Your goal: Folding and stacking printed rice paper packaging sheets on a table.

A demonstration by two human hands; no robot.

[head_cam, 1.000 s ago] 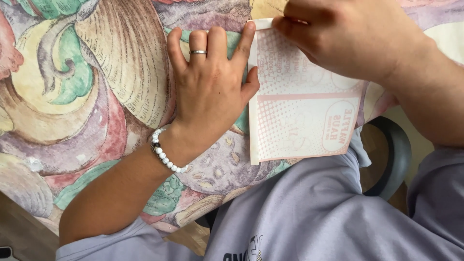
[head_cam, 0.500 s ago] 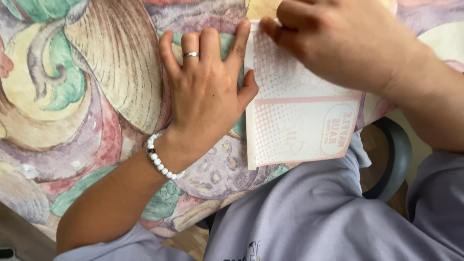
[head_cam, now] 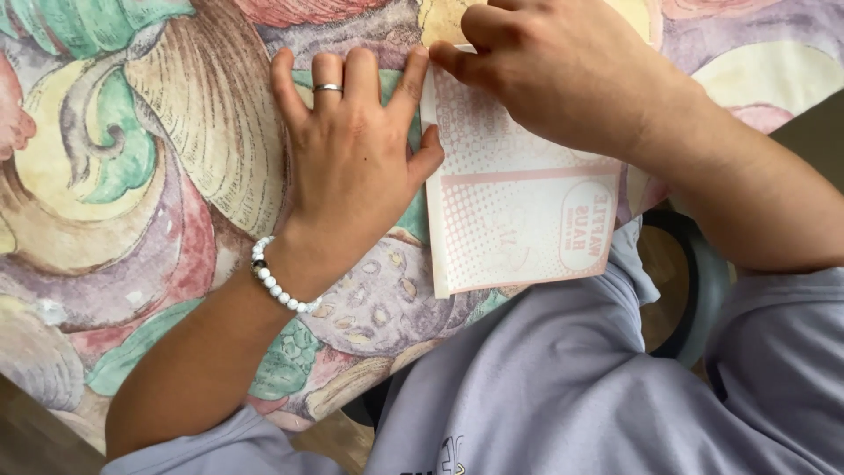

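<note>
While our left hand (head_cam: 352, 167) lies spread flat on the floral tablecloth (head_cam: 132, 176), bracing the pink-printed paper sheet (head_cam: 514, 224) at its left edge, our right hand (head_cam: 563, 75) curls, fingertips pressing the sheet's top corner flat near the table's edge.

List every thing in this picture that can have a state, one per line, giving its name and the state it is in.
Pink-and-white paper sheet: flat on the table, its near edge overhanging the table edge.
Left hand: palm down, fingers spread, flat on the tablecloth, thumb touching the paper's left edge.
Right hand: curled, fingertips pressing the paper's top left corner.
Patterned tablecloth: spread smooth over the table.
White bead bracelet: worn on the left wrist.
Silver ring: worn on a left finger.
</note>
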